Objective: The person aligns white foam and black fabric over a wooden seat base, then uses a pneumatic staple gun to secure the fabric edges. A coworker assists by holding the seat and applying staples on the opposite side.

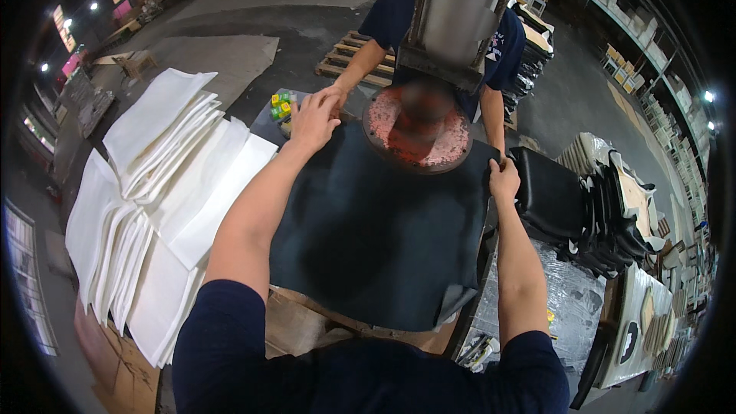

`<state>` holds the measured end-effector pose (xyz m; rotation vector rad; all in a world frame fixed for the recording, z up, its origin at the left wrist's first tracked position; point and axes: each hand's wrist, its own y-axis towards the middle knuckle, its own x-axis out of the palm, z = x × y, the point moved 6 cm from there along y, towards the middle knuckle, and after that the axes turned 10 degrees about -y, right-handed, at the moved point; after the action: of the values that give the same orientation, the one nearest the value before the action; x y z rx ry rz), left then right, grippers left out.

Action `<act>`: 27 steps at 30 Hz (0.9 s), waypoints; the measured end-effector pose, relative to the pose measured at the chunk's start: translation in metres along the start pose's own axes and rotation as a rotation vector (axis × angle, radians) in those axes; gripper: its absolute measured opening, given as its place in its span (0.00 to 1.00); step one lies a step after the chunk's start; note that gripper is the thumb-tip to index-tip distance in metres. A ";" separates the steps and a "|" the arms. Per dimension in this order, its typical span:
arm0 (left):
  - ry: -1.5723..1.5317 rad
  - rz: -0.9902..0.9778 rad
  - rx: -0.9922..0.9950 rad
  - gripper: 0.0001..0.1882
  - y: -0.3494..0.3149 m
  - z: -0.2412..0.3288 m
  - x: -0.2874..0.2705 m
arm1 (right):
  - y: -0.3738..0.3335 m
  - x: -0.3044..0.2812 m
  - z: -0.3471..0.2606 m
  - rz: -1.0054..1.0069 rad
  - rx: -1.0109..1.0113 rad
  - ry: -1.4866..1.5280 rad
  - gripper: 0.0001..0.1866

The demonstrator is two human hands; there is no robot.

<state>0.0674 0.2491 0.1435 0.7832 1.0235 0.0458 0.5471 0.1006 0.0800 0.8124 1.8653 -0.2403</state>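
A black leather-like sheet [368, 222] lies spread out in front of me, its near right corner folded up to show a grey underside. My left hand [311, 123] is closed at the far left corner of the sheet, right against a co-worker's hand [334, 97]. On the right edge, my right hand [504, 178] pinches the sheet near its far corner, just below the co-worker's other hand. A round red press plate [383, 130], worn and speckled, sits low over the sheet's far part, under a thick grey cylinder [460, 8].
White padding sheets [207, 184] are stacked at my left. Small green and yellow boxes [281, 103] stand beyond my left hand. Black upholstered seats [548, 192] pile up on the right, above a plastic-wrapped surface [571, 291]. Behind the press lies a wooden pallet [345, 57].
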 end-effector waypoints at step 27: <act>-0.407 -0.416 -0.810 0.13 -0.271 -0.156 -0.034 | -0.398 0.051 0.143 -0.245 0.546 0.562 0.37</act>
<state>-0.1574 0.1258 -0.0379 -0.1649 0.6676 -0.0541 0.3904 -0.2489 -0.1060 1.0936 2.4803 -0.7633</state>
